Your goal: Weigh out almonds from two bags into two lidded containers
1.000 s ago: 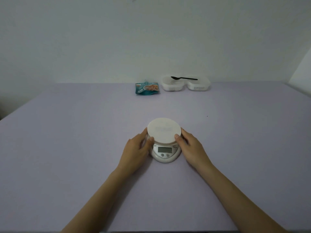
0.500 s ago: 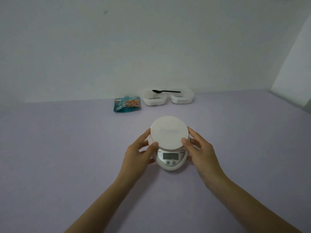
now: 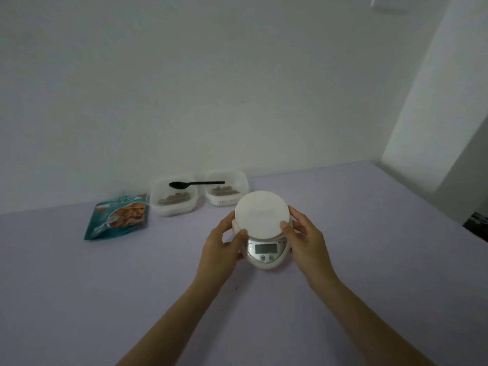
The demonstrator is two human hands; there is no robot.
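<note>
A small white kitchen scale (image 3: 265, 250) with a round white platform sits mid-table. My left hand (image 3: 220, 249) grips its left side and my right hand (image 3: 306, 241) grips its right side, thumbs on the platform's rim. Behind it stand two white lidded containers, the left container (image 3: 173, 198) and the right container (image 3: 227, 190), each with brown almonds inside. A black spoon (image 3: 195, 184) lies across their tops. A teal almond bag (image 3: 118, 217) lies flat to the left of the containers.
The lilac table (image 3: 105, 299) runs to a white wall at the back. A white wall corner stands at the right, with a dark object (image 3: 479, 221) past the table's right edge.
The scale has moved away from me, toward the containers, held in both hands. The view has tilted up and swung right, so the bag and containers sit closer and further left.
</note>
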